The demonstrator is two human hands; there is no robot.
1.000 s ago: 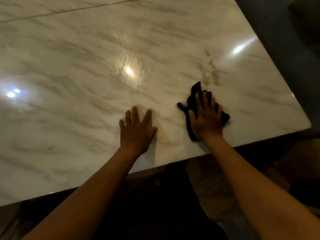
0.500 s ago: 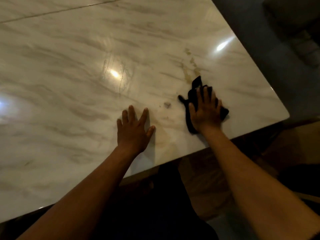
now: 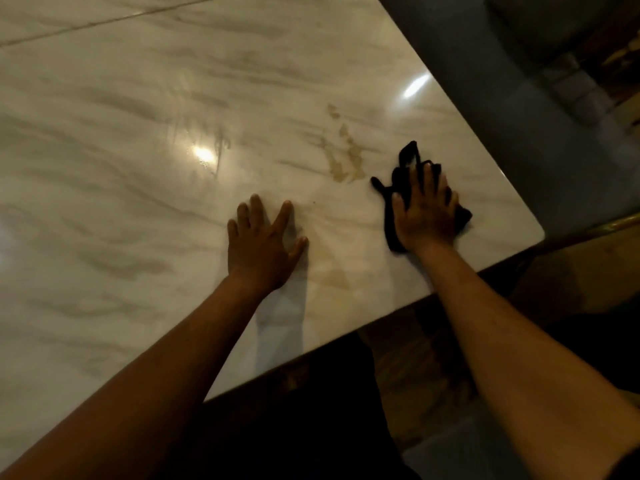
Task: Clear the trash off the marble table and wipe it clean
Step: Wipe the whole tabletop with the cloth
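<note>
The marble table (image 3: pixel 121 188) fills most of the view, white with grey veins. My right hand (image 3: pixel 424 211) presses a crumpled black cloth (image 3: pixel 405 161) flat against the table near its right corner, fingers straight. My left hand (image 3: pixel 261 242) lies flat on the marble to the left of it, fingers spread, holding nothing. A yellowish-brown stain (image 3: pixel 344 157) sits just beyond and to the left of the cloth. A fainter tan smear (image 3: pixel 332 271) lies between my two hands near the front edge.
The table's right corner (image 3: pixel 538 233) is close to my right hand. A grey upholstered seat (image 3: pixel 540 26) stands beyond the right edge. Dark floor and my dark clothing show below the front edge.
The cloth under my right hand has slid right, toward the table's corner, away from the stain. My left hand has stayed flat in place. The view has shifted.
</note>
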